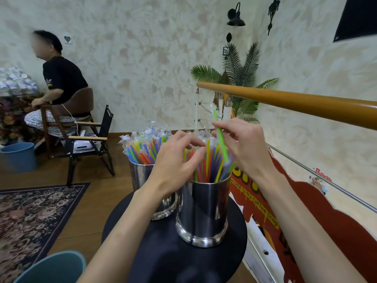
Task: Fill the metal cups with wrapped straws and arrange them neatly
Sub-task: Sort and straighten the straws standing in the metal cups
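- Far cup [142, 176]: a polished metal cup standing on the round dark desk [163, 252], left of and behind the left grip. It is packed with wrapped straws [142, 149] in mixed colours, their clear wrapper ends fanning outward above the rim.
- Left hand [175, 160]: the grip hovers over the near cup's left rim, fingers curled toward the straw tops. The fingertips [199, 150] meet the bundle, but whether they pinch a straw or only nudge it cannot be told.
- Near cup [204, 211]: directly below both grips, touching or just beside the far cup. Its straw bundle [206, 162] stands less densely, with gaps on the right side.
- Green straw [221, 139]: grasped between thumb and fingers of the right grip near its upper third. It is tilted, lower end blurred and down among the bundle, upper end above the grip.
- Right hand [246, 148]: clenched on the green straw, positioned above the near cup's right rim.
- Handling, judged: each straw is light, thin and flexible, and the film wrapper is likely slippery. Hold near mid-length with a light pinch; a hold at the tip would let the shaft bend. Loose straws may splay or tip out when neighbours are pushed.
- Handling, judged: the cups appear heavy-based and stable, so steadying them seems unnecessary.
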### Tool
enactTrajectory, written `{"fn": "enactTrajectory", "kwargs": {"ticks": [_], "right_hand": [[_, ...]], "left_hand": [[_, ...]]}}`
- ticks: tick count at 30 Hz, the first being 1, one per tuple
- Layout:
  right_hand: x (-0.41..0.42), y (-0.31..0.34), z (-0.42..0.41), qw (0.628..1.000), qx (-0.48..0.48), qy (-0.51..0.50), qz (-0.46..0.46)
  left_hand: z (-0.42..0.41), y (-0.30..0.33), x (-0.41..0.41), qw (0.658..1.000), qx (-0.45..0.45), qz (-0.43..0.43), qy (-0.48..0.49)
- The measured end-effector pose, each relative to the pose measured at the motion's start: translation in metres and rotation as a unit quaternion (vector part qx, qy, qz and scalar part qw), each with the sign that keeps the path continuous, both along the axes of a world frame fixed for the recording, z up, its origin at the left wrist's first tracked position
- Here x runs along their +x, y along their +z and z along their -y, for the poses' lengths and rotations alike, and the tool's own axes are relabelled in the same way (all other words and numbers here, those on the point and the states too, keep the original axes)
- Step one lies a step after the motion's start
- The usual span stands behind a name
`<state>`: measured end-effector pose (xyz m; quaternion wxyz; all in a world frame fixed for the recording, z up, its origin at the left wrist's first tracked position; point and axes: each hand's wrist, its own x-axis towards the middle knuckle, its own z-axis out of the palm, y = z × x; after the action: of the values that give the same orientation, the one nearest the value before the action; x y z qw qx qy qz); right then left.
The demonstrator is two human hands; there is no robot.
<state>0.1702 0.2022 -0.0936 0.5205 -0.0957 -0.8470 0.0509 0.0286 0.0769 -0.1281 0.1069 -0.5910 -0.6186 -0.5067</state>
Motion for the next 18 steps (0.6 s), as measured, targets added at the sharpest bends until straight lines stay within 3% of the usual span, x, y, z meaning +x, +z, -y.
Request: {"fn": "enactTrajectory", "kwargs": {"ticks": [5, 11, 18], "right_hand": [[0.009, 0.014, 0.013, 0.991, -0.095, 0.061, -0.07], [-0.002, -0.003, 0.024, 0.988, -0.141, 0.02, 0.055], [-0.016, -0.018, 0.026, 0.969, -0.127, -0.058, 0.203]], "left_hand": [[0.0, -0.001, -0.007, 0.999, 0.014, 0.004, 0.038], [0.0, 0.009, 0.003, 0.992, 0.085, 0.096, -0.005], [-0.005, 0.012, 0.011, 0.984, 0.125, 0.118, -0.035]]}}
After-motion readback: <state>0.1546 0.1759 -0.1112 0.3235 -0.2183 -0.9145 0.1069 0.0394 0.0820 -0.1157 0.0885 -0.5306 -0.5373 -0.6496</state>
